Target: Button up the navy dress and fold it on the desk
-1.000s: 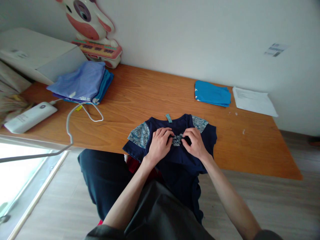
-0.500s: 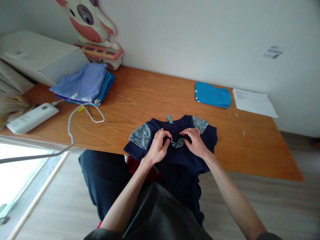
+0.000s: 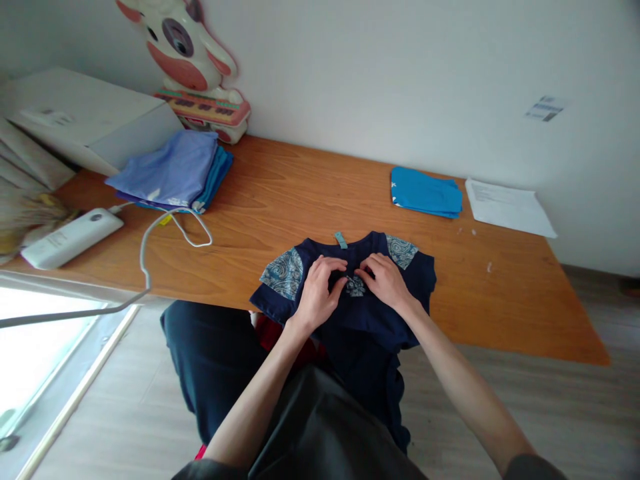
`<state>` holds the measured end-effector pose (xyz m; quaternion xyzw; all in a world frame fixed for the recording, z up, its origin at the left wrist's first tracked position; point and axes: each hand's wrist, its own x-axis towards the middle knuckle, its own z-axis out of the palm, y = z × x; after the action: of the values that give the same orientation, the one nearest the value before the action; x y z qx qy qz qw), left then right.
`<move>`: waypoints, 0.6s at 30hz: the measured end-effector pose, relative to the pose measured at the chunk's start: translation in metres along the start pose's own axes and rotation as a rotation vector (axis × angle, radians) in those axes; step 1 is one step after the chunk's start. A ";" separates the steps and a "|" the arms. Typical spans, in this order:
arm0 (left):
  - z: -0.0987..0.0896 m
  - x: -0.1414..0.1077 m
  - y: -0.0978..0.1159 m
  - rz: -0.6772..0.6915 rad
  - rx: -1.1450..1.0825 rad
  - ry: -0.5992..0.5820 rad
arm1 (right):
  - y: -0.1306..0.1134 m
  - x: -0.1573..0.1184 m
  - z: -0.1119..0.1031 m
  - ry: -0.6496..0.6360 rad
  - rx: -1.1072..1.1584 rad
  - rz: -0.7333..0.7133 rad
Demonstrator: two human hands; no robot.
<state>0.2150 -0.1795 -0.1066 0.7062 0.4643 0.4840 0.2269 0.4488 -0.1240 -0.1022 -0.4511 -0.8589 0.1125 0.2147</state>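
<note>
A navy short-sleeved garment [image 3: 345,317] with blue paisley shoulder panels lies over the table edge and hangs down to my lap. A small teal tag [image 3: 341,240] sticks out at its neckline. On its chest is a small patterned fabric piece [image 3: 355,287], partly hidden by my fingers. My left hand [image 3: 323,290] rests on the garment at the left of this piece, forefinger and thumb curved and apart. From the right, my right hand [image 3: 384,279] has its fingers curled together, thumb and forefinger pinched at the piece's upper right edge.
Folded blue cloth [image 3: 426,192] and white paper [image 3: 509,208] lie at the back right. At left are a folded cloth stack [image 3: 173,170], a white power bank [image 3: 73,239] with a cable [image 3: 143,260], a white box [image 3: 90,113] and a cow-shaped toy keyboard [image 3: 207,110].
My right hand's fingers have curled inward and shifted slightly left. The left hand has moved a little right, its thumb and forefinger farther apart. The patterned piece now lies flatter.
</note>
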 end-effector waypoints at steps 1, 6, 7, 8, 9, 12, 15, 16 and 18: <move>0.000 0.000 0.000 -0.010 0.029 0.021 | 0.000 -0.003 -0.001 -0.024 0.037 -0.026; 0.004 -0.002 0.001 -0.109 0.161 -0.074 | -0.002 -0.013 -0.006 -0.089 0.156 -0.148; 0.004 -0.002 0.001 -0.105 0.185 -0.121 | -0.003 -0.015 -0.005 -0.086 0.167 -0.150; 0.005 -0.001 0.002 -0.095 0.210 -0.161 | -0.003 -0.016 -0.004 -0.071 0.170 -0.140; 0.006 -0.001 0.004 -0.081 0.231 -0.188 | -0.004 -0.017 -0.002 -0.041 0.164 -0.119; 0.007 0.000 0.007 -0.051 0.264 -0.219 | -0.006 -0.021 0.001 0.034 0.098 -0.042; 0.008 0.001 0.008 -0.029 0.276 -0.242 | -0.008 -0.023 -0.001 0.025 0.056 -0.023; 0.008 0.001 0.008 -0.023 0.281 -0.252 | -0.008 -0.024 -0.002 0.020 0.056 -0.022; 0.009 0.001 0.006 -0.017 0.289 -0.268 | -0.009 -0.025 -0.003 0.028 0.062 -0.018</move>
<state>0.2257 -0.1804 -0.1051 0.7856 0.5007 0.3117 0.1871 0.4566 -0.1496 -0.1029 -0.4380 -0.8559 0.1309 0.2417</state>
